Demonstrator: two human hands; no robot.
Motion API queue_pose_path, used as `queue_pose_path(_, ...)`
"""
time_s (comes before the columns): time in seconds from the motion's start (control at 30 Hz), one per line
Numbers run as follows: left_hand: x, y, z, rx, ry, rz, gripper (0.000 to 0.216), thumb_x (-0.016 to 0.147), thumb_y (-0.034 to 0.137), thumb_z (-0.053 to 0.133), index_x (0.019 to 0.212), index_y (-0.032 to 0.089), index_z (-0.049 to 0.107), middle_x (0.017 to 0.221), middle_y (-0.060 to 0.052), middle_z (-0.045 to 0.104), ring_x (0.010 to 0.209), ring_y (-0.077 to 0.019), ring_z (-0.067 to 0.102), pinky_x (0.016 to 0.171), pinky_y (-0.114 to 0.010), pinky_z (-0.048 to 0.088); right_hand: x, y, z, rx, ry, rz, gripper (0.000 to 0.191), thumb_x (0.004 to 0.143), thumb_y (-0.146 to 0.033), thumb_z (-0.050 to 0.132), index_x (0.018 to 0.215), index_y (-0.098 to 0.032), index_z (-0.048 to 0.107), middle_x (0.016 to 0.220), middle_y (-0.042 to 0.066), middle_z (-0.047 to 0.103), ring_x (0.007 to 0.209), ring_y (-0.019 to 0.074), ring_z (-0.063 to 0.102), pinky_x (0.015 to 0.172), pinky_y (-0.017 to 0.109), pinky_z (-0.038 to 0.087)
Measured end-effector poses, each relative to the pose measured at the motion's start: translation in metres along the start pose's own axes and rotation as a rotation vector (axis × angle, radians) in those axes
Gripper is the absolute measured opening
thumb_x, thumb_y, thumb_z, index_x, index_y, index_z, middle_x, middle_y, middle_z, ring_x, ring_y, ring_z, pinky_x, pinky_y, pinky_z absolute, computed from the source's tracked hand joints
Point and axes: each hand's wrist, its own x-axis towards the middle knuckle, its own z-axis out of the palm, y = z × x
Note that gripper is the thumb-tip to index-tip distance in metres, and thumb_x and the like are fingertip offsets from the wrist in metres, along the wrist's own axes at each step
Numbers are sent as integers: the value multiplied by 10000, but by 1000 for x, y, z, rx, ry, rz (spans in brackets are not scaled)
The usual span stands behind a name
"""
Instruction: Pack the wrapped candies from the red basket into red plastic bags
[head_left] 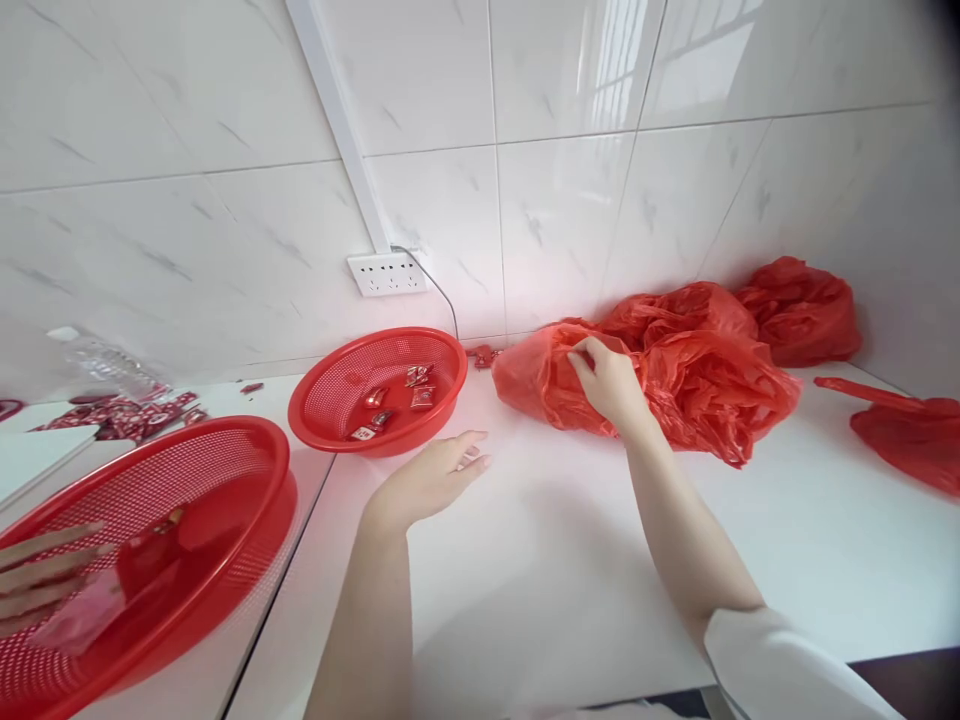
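Note:
My left hand (431, 478) hovers over the white table in front of the smaller red basket (420, 437), its fingers loosely stretched and nothing in them. Inside that basket lie several small wrapped packets (422, 397), some of them shiny. My right hand (606, 380) is at the mouth of a thin red plastic bag (521, 375), thumb and forefinger pinched together. Whatever is between those fingertips, if anything, is too small to make out. More crumpled red plastic (720, 385) spreads to the right of this hand.
A larger red basket (277, 460) at the left holds red items; another person's hand (45, 575) reaches into it. Behind it are scattered red packets (131, 415) and a clear bottle (112, 365). Other red bags (802, 310) lie at right. A power strip (386, 274) is on the wall.

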Motion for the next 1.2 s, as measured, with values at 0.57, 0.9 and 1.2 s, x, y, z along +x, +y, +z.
queue_pose_path(0.57,52,4,57,382,101,159,559,849,284,540,1401,245,463,1595,-54,186,1417,-354,262,1106,-538,290,-5,19,7,-179,-581,-65,423,695,-187,684,1108,-166,593,1029,100,679,902,242,619,744,312,451)
queue_pose_path(0.9,57,-9,55,219,94,136,583,855,272,505,1430,275,409,1604,-53,143,1335,-334,422,1014,-462,428,-1,14,0,70,-352,-73,94,849,-252,514,806,-200,579,847,34,669,825,195,619,765,306,458)
queue_pose_path(1.2,61,-2,52,-72,337,252,573,873,225,496,1433,265,380,1552,-70,298,1387,-273,355,1105,-432,358,-3,0,-4,806,101,132,264,897,-506,458,934,-245,454,931,37,636,774,166,631,634,264,510)
